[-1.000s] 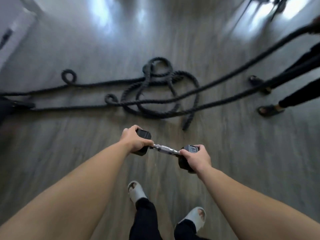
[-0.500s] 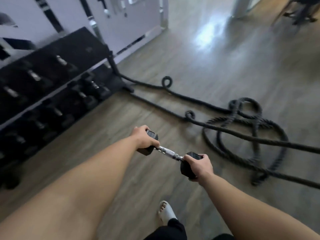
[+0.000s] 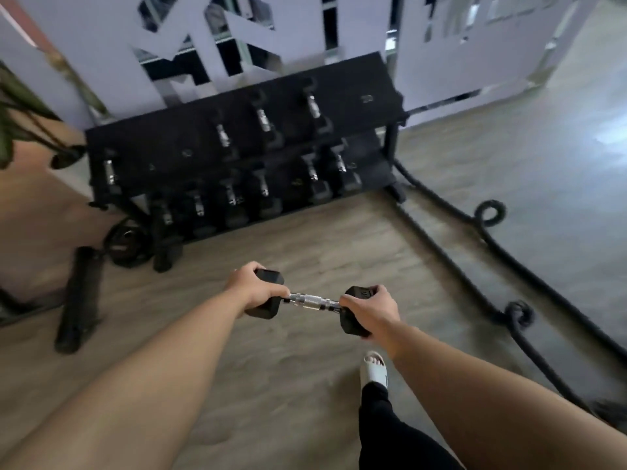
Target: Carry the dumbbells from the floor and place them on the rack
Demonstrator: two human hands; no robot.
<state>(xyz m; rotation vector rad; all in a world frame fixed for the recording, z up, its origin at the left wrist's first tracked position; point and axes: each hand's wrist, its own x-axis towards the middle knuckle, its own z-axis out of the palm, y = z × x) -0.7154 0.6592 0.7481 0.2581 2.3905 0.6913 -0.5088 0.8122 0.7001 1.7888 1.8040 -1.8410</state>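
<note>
I hold one black hex dumbbell [image 3: 314,301] with a chrome handle level in front of me, above the wooden floor. My left hand [image 3: 252,288] grips its left head and my right hand [image 3: 371,308] grips its right head. Straight ahead stands the black rack [image 3: 366,96] with tiers, against a white wall. Several dumbbells lie on its shelves; the right end of the top shelf and the left part of the top shelf look bare.
Thick black battle ropes [image 3: 492,242] run from the rack's right foot across the floor to my right, with loops. A black roller [image 3: 79,293] and a weight plate [image 3: 124,240] lie on the floor left of the rack. A plant [image 3: 13,110] stands far left. My right foot in a white slide [image 3: 375,368] is forward.
My view has swung left from the coiled ropes to face the rack head-on, and the rack is nearer. Both hands keep the same grip on the dumbbell.
</note>
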